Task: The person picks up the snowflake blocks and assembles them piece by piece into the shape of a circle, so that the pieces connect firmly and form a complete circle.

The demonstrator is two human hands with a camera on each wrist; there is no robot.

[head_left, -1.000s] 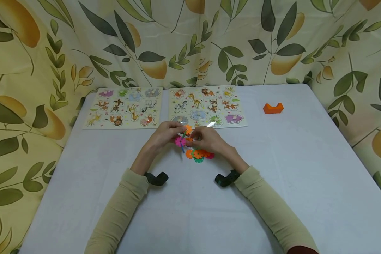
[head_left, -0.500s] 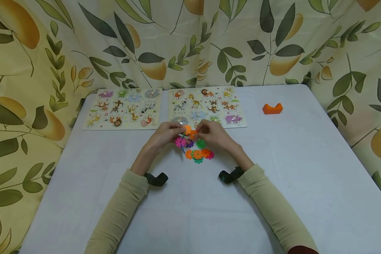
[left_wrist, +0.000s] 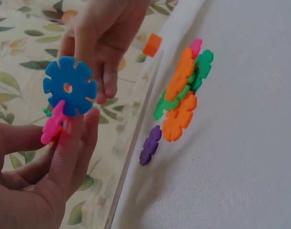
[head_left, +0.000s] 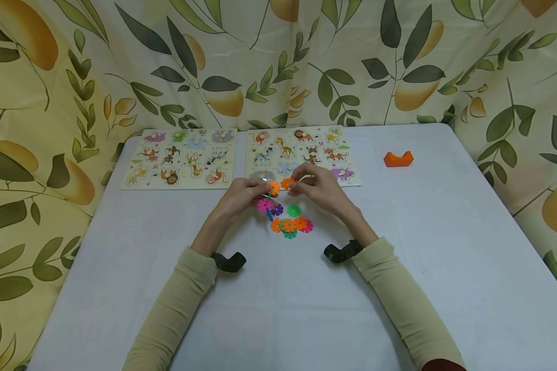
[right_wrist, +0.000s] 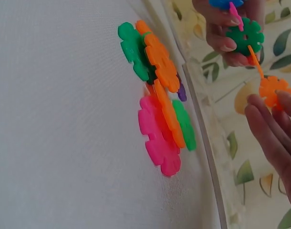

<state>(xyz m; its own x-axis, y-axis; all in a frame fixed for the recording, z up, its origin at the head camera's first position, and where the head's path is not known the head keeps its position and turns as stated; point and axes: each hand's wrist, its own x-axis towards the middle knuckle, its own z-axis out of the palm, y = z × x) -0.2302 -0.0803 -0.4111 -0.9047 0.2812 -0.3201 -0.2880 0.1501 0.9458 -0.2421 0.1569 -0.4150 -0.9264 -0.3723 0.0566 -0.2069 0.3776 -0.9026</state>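
Observation:
In the head view my left hand point(head_left: 243, 198) pinches a joined chain of notched flower discs. Its blue disc point(left_wrist: 69, 86), pink disc point(left_wrist: 54, 123) and green disc point(right_wrist: 245, 36) show in the wrist views, along with an orange disc point(right_wrist: 256, 62) seen edge-on. Between thumb and fingers, my right hand point(head_left: 322, 188) pinches another orange disc point(right_wrist: 274, 91). That disc meets the edge-on orange one; whether their slots interlock I cannot tell. Below the hands, on the white cloth, lie loose discs: a purple disc point(head_left: 277, 209), a light green disc point(head_left: 294, 211) and an overlapping pile point(head_left: 289, 225).
Two animal picture boards, a left one point(head_left: 178, 159) and a right one point(head_left: 301, 154), lie along the table's back edge. An orange notched block point(head_left: 398, 159) sits at the back right. Behind the table hangs a leaf-patterned curtain point(head_left: 269, 62).
My right hand has moved up and away from the loose discs with an orange disc, uncovering the purple and light green ones. My left hand has stayed nearly in place.

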